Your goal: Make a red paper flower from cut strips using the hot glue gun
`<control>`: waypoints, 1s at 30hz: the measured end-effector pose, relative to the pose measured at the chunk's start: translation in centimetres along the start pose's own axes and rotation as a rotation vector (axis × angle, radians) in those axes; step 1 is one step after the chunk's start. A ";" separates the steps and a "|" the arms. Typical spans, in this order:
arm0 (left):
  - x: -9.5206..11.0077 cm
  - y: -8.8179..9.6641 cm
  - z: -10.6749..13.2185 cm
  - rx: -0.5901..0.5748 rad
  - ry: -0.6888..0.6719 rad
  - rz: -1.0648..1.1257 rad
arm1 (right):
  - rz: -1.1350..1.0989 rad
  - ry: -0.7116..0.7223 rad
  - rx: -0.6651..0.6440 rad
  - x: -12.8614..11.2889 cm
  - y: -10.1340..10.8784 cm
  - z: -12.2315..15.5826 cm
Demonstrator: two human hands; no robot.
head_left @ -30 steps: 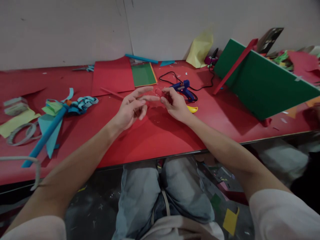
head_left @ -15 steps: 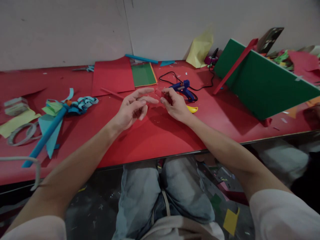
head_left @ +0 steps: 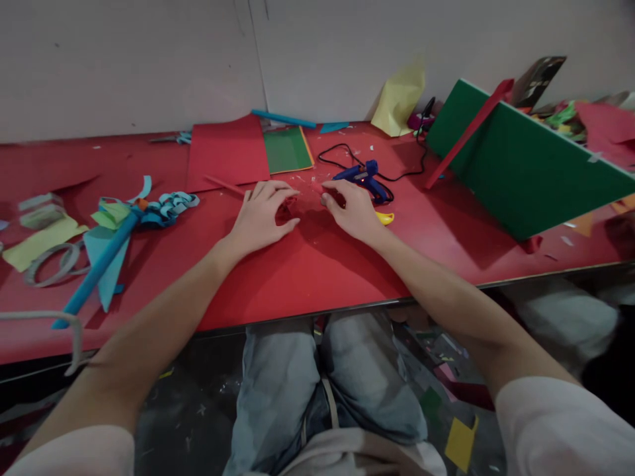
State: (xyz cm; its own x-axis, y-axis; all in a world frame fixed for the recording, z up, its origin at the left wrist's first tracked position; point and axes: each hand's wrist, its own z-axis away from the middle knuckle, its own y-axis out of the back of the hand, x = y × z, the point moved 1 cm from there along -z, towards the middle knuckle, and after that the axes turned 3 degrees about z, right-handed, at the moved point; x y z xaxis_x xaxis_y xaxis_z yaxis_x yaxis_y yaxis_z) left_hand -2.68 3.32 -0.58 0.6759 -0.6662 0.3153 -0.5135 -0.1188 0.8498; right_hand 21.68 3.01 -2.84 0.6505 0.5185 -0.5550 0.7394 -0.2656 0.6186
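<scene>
Over the middle of the red tabletop (head_left: 317, 264), my left hand (head_left: 262, 215) curves palm down with thumb and fingers apart. A small, dark red crumpled piece of paper (head_left: 286, 209) shows in the gap beneath its fingers; I cannot tell whether the hand touches it. My right hand (head_left: 354, 210) is closed, thumb and forefinger pinching a small red paper piece (head_left: 317, 188) that blends with the table. Just behind the right hand lies a blue glue gun (head_left: 364, 175) with a lit red light. A yellow object (head_left: 385, 218) shows partly beside its wrist.
Red sheets (head_left: 225, 152) and a green sheet (head_left: 288, 151) lie at the back. A green board (head_left: 520, 158) leans at right with a red strip (head_left: 471, 135). On the left are a blue paper tube (head_left: 102, 268), a paper chain (head_left: 171, 206) and tape rolls (head_left: 49, 264).
My left hand has turned palm down and spread its thumb from its fingers, drawing slightly away from the right hand. The right hand keeps its pinch nearly in place.
</scene>
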 end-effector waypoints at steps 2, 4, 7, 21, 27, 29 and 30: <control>-0.6 -0.5 0.1 -0.050 -0.010 -0.020 | 0.017 0.028 0.006 0.1 0.1 -0.1; -1.3 -1.0 0.0 -0.020 -0.012 0.036 | 0.017 0.044 -0.006 0.3 0.1 -0.1; -2.3 -1.5 -0.4 0.084 0.004 0.149 | 0.020 0.064 -0.044 0.5 0.0 0.0; -0.9 -1.6 -0.8 0.228 -0.061 0.531 | -0.122 0.268 -0.093 -0.7 0.2 0.2; -0.1 -1.2 -0.9 0.314 -0.039 0.592 | -0.297 0.106 -0.054 -1.6 0.3 0.3; 0.3 -0.9 -0.9 0.319 -0.061 0.599 | -0.330 0.114 -0.063 -1.8 0.2 0.4; 0.5 -0.7 -0.8 0.321 -0.068 0.598 | -0.337 0.121 -0.072 -1.8 0.0 0.4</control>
State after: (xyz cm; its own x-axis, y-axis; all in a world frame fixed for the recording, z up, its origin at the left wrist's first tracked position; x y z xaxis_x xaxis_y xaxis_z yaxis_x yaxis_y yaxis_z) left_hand -1.51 3.67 -0.68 0.1980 -0.7286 0.6556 -0.9269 0.0784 0.3671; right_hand 20.60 1.76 -2.00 0.3438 0.6610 -0.6670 0.8919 -0.0075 0.4522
